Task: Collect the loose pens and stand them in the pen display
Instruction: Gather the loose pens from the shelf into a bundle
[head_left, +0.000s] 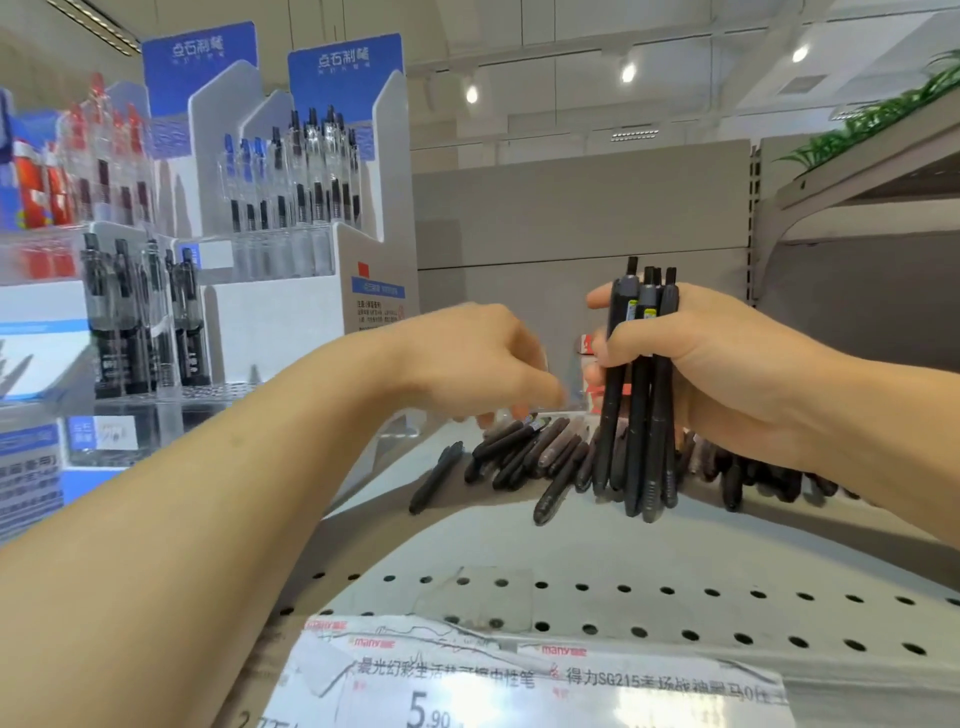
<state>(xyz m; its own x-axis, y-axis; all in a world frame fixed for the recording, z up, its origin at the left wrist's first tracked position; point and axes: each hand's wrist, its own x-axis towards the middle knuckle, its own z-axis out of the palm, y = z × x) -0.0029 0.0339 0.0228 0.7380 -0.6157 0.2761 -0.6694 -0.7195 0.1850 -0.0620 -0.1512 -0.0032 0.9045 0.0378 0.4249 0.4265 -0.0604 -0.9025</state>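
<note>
Two bare hands above grey perforated shelf (675, 561), right hand (727, 364) gripping upright bundle of black pens (641, 415), left hand (467, 358) curled, fingers reaching over loose pens (524, 452), pen display (291, 218) left of pile, ceiling spotlights beyond.

Shelf (519, 545) in front of the loose pens (524, 452) is left bare. Left of the pens, passage is blocked by the pen display (291, 249). Above the pens, open air.
</note>
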